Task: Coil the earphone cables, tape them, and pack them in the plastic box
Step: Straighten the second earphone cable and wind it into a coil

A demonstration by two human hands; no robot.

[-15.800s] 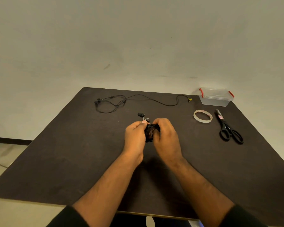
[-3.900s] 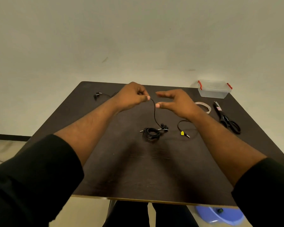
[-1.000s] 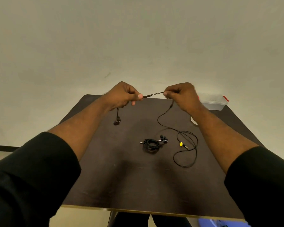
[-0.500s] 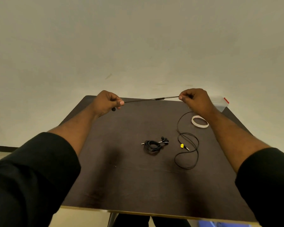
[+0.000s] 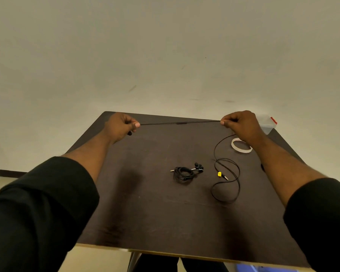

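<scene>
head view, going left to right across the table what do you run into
left hand → coiled earphones → yellow-tagged plug of the loose cable → tape roll → plastic box

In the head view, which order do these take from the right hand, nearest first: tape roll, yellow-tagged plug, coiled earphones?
Measured from the right hand:
1. Tape roll, just under the wrist, on the table's right side.
2. Yellow-tagged plug, nearer the person, amid loose cable.
3. Coiled earphones, at the table's middle, further left.
</scene>
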